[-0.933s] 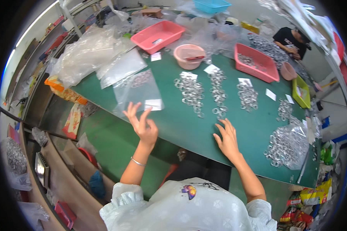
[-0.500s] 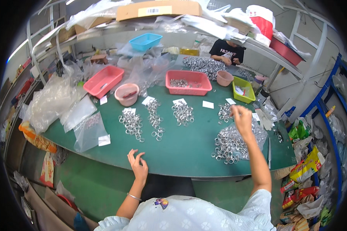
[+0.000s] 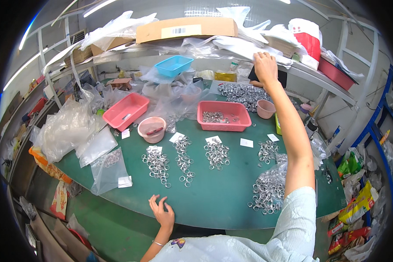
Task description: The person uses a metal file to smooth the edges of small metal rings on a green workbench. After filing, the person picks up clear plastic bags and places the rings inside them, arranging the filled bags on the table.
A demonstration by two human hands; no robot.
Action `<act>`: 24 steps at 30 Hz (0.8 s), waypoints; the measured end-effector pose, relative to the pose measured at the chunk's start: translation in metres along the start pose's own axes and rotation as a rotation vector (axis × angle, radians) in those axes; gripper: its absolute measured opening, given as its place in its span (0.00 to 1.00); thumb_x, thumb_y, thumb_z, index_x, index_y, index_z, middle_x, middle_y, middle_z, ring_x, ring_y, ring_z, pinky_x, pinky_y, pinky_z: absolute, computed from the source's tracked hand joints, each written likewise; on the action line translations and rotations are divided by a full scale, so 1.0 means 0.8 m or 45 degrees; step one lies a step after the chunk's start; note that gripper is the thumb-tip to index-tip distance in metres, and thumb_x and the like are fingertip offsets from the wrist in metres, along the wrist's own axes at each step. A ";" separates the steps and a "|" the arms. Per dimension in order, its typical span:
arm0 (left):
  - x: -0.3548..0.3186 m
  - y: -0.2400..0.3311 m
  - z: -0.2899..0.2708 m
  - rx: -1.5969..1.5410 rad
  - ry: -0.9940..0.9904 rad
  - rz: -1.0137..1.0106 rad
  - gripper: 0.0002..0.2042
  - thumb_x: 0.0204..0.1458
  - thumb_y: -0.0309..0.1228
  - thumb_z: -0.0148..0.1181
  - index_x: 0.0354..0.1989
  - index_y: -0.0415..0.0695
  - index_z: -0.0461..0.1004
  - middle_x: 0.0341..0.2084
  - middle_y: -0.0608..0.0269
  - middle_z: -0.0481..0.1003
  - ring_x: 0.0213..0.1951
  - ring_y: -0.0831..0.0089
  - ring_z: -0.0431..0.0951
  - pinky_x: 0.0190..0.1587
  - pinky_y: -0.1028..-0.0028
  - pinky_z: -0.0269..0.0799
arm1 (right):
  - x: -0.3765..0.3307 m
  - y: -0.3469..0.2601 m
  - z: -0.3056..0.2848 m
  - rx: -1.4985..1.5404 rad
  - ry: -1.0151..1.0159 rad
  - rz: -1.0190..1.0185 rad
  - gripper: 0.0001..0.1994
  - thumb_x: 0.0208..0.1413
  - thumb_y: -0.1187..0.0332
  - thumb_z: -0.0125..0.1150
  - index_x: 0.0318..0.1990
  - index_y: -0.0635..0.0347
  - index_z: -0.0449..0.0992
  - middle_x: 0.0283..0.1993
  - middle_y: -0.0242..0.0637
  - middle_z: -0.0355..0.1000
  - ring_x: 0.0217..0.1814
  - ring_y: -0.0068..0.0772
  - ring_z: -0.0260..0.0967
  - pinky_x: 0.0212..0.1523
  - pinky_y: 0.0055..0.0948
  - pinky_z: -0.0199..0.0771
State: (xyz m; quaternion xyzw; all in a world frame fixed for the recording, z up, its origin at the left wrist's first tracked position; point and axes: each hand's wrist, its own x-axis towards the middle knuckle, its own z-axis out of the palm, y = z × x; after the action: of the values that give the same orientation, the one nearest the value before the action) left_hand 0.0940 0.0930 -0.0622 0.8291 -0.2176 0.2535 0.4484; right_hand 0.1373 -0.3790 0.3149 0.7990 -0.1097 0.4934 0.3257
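Note:
My right hand [image 3: 265,67] is raised at the front of the overhead shelf, by the white plastic bags [image 3: 240,47]. Its fingers are bent together; whatever they may hold is hidden. Low at the table's near edge, my left hand [image 3: 162,212] has its fingers apart and loosely bent, with nothing in them. Metal rings lie in small groups on the green table: a left group [image 3: 156,166], a narrow row [image 3: 184,161], a middle group [image 3: 217,155] and a small one [image 3: 268,151]. A larger heap of rings [image 3: 266,192] spills from a clear bag beneath my right arm.
Behind the groups stand a pink tray with rings [image 3: 224,125], another pink tray [image 3: 127,111], and a pink bowl [image 3: 152,131]. Clear plastic bags [image 3: 61,135] crowd the left side. The shelf carries a cardboard box [image 3: 187,29]. A person sits across, mostly hidden by my arm.
My right hand has risen from above the small ring group to the shelf. The view has tilted upward. My left hand stays by the table edge.

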 end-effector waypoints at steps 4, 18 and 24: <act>0.002 -0.006 -0.003 0.060 -0.016 0.023 0.13 0.38 0.16 0.51 0.34 0.40 0.73 0.43 0.49 0.65 0.52 0.49 0.63 0.60 0.49 0.50 | 0.030 -0.002 0.003 0.143 -0.174 0.151 0.11 0.45 0.75 0.48 0.34 0.58 0.77 0.33 0.47 0.73 0.38 0.50 0.70 0.41 0.45 0.67; 0.003 -0.008 -0.007 0.037 -0.031 -0.043 0.12 0.38 0.17 0.53 0.33 0.43 0.74 0.41 0.54 0.67 0.51 0.52 0.65 0.59 0.47 0.52 | 0.053 0.055 -0.017 0.269 -0.273 0.050 0.14 0.55 0.58 0.51 0.39 0.59 0.75 0.32 0.49 0.73 0.37 0.53 0.70 0.37 0.39 0.68; 0.004 -0.006 -0.005 0.025 -0.027 -0.039 0.11 0.38 0.17 0.54 0.32 0.42 0.74 0.40 0.56 0.68 0.50 0.54 0.66 0.59 0.48 0.52 | 0.054 0.033 -0.026 0.250 -0.616 0.092 0.18 0.55 0.52 0.49 0.34 0.60 0.76 0.32 0.46 0.73 0.38 0.52 0.69 0.36 0.40 0.67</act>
State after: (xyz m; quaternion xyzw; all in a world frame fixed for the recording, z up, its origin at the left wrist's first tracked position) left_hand 0.0985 0.0983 -0.0613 0.8394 -0.2071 0.2397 0.4417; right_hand 0.1302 -0.3798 0.3689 0.9171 -0.1644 0.3075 0.1932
